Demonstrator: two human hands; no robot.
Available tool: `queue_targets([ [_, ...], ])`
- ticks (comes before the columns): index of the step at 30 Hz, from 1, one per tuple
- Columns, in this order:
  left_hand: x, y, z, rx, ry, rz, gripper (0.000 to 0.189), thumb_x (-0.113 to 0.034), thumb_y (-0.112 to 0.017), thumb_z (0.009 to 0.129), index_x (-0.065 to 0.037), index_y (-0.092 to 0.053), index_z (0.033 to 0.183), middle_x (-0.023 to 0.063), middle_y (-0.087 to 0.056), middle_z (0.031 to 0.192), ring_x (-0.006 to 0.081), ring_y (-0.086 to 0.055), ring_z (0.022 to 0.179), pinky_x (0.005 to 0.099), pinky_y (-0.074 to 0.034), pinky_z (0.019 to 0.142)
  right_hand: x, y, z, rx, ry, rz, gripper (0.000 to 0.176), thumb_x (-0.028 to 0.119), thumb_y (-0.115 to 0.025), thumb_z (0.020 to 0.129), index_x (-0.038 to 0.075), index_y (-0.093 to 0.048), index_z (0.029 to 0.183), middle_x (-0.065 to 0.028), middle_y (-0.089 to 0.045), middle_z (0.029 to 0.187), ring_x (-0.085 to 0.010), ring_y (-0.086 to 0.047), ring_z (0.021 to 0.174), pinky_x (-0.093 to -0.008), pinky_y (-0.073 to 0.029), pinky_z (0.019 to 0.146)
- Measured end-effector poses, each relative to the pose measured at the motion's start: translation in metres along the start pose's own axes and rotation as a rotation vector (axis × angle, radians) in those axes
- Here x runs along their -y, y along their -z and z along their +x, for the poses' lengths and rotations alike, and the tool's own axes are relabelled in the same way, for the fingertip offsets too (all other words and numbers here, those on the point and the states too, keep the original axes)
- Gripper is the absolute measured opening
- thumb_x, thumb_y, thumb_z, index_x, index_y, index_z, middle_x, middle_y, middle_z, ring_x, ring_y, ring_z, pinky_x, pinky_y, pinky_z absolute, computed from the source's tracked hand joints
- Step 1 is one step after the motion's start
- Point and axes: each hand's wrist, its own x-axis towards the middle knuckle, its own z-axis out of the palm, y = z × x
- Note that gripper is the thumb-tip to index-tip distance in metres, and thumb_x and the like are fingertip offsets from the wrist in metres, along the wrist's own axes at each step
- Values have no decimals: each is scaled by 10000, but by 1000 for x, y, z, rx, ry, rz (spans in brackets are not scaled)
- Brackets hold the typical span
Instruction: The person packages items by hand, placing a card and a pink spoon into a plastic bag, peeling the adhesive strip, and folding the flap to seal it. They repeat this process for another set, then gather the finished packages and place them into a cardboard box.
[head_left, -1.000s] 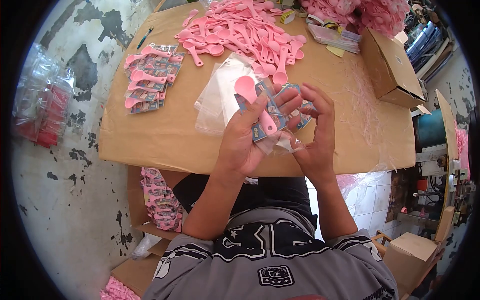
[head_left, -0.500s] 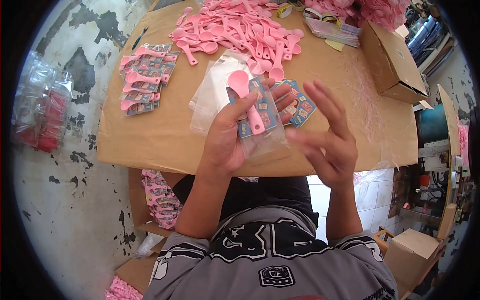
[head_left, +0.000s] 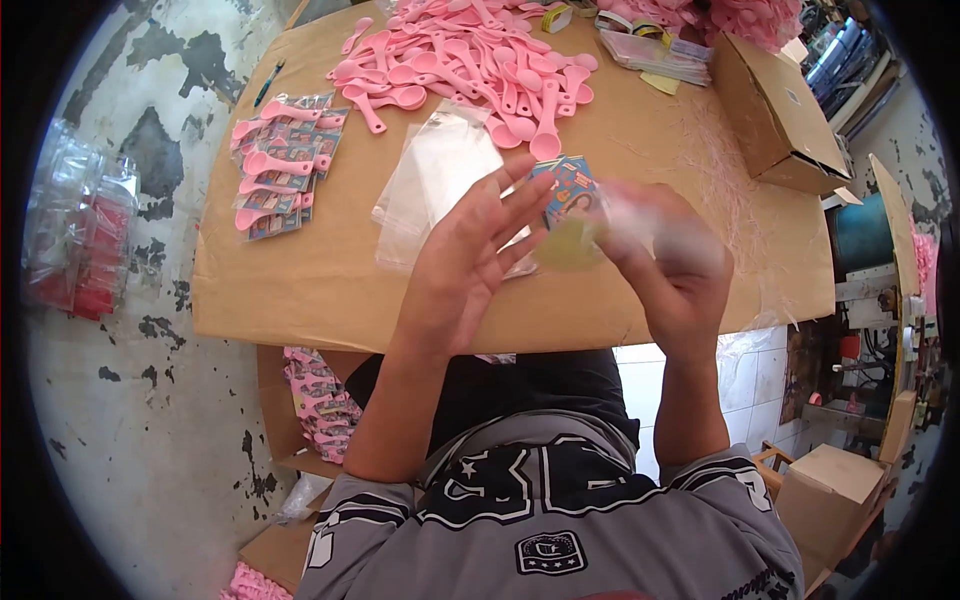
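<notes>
My left hand [head_left: 470, 245] is over the front of the table with its fingers stretched out and apart, holding nothing. My right hand [head_left: 680, 265] is closed on a clear bag [head_left: 628, 225], badly smeared by motion. A yellow-green blur [head_left: 570, 245] shows between the hands, perhaps the back of the card in the bag. The pink spoon is not clear there. Blue printed cards [head_left: 566, 185] lie behind the hands. Flat clear bags [head_left: 445, 160] are stacked beside them, partly hidden by my left hand.
A heap of loose pink spoons [head_left: 460, 65] covers the back of the table. Packed spoons [head_left: 278, 165] lie overlapping at the left, near a pen [head_left: 268, 83]. At the right stands a cardboard box [head_left: 770, 110], with a pile of plastic packets [head_left: 655, 55] beside it.
My left hand has let go of the bagged spoon and card, and its fingers have spread. My right hand, empty before, now grips the blurred bag to the right.
</notes>
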Motion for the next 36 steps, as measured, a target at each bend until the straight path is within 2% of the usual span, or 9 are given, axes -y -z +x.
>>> queue_targets([
  [3,-5,-15,-5,90,-35,187,610,-262,-617,1076,9,-385,1571,177,-609,1458,203,-608,1307,359,-515,1070,-4,-3,-3,22,-202,75,606,45,-764,938,7,-500,1483,0,-664,879,-44,-572,783,-218,-441,703],
  [5,0,-19,-5,50,-48,300,606,-138,-692,1028,13,-424,1549,154,-696,1334,155,-693,1137,305,-598,918,-6,-11,-8,27,-284,153,603,51,-765,945,8,-491,1481,1,-666,872,-46,-576,771,-212,-438,696],
  [10,9,-20,-9,-106,-41,373,583,-121,-677,1032,16,-434,1544,165,-757,1155,145,-734,960,283,-613,802,-6,-12,-14,-55,-383,188,576,68,-783,940,10,-516,1447,-31,-699,930,-73,-625,817,-239,-491,716],
  [16,18,-35,-14,-164,-204,531,666,-68,-656,1037,-70,-358,1633,124,-780,934,76,-708,801,213,-549,659,-15,2,2,-190,283,-530,334,42,-810,838,67,-738,1164,-115,-679,1173,-274,-633,1025,-377,-527,846],
  [19,19,-44,-18,-143,-194,588,691,-42,-682,1018,-44,-361,1629,98,-769,905,58,-692,785,202,-516,656,-10,-7,8,-199,340,-613,308,31,-809,792,73,-759,1093,-108,-679,1201,-320,-607,1069,-419,-516,889],
  [25,22,-38,-20,-97,-260,971,662,-10,-695,986,-38,-441,1596,-96,-437,644,-5,-355,592,191,-246,549,-12,-11,10,-258,415,-687,318,27,-804,775,71,-758,1087,-98,-685,1237,-319,-603,1067,-423,-515,885],
  [28,19,-42,-21,-71,-269,1075,679,3,-697,967,-35,-441,1595,-99,-362,639,5,-310,598,200,-224,557,-19,-8,10,-253,442,-696,291,28,-805,769,64,-751,1053,-95,-694,1212,-316,-608,1069,-422,-516,886],
  [31,22,-41,-22,-27,-241,1048,689,11,-686,964,-35,-429,1601,-74,-496,653,9,-358,610,192,-261,575,-18,-3,11,-208,403,-701,258,7,-793,762,53,-731,1009,-96,-705,1189,-321,-619,1084,-427,-520,896],
  [36,21,-40,-22,13,-90,840,640,-36,-674,1007,-27,-421,1595,110,-765,978,58,-653,793,205,-511,710,-18,10,13,-322,235,-486,173,-35,-743,814,38,-688,960,-126,-713,1172,-303,-683,1021,-405,-539,913],
])
